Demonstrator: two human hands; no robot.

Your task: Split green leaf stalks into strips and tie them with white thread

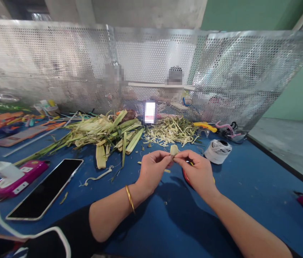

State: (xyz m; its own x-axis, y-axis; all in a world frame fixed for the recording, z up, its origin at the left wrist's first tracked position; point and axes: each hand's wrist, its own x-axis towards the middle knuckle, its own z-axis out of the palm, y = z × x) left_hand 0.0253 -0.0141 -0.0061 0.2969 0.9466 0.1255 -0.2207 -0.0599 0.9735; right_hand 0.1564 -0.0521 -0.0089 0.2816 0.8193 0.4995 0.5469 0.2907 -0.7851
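Between my two hands, above the blue table, is a small pale-green strip of what looks like corn husk. My left hand, with a gold bangle at the wrist, pinches its lower end from the left. From the right, my right hand grips the same end between thumb and fingertips. The fingertips of both hands nearly meet. Beneath my right hand lies a red and yellow object, mostly hidden. Just beyond the hands lie a heap of long husks and a pile of shredded strips.
A spool of white string stands right of my hands, with a yellow-handled tool behind it. At left lie a phone and a purple power strip with a white cable. A perforated metal partition runs along the back.
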